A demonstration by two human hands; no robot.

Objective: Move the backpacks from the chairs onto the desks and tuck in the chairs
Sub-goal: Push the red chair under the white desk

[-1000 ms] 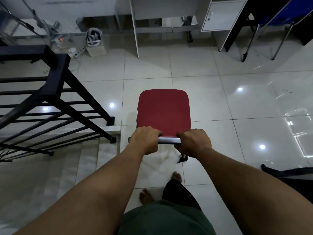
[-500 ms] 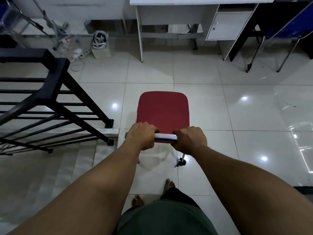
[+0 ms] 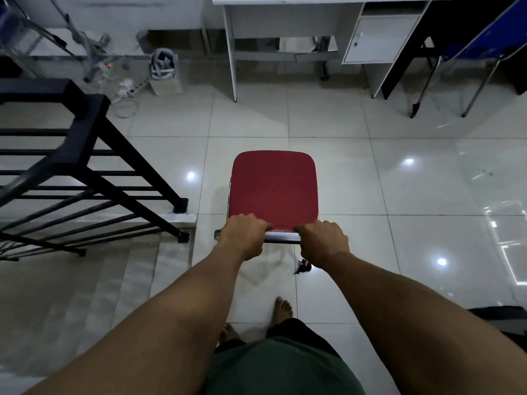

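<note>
The left hand and the right hand are both wrapped tight around the shiny bar at the back of the chair. The left hand holds the left end of the bar and the right hand holds the right end, with a bit of bare bar between them. The red seat is just past the hands, and nothing lies on it. The chair stands on the white tile floor. Farther ahead of the hands, well apart from the chair, is the white table by the wall, with open space under it. A small white cupboard hangs under the table's right side. A blue chair is far off past the right hand. A black stair rail is off to the side of the left hand. Two bare feet are on the floor below the hands.
</note>
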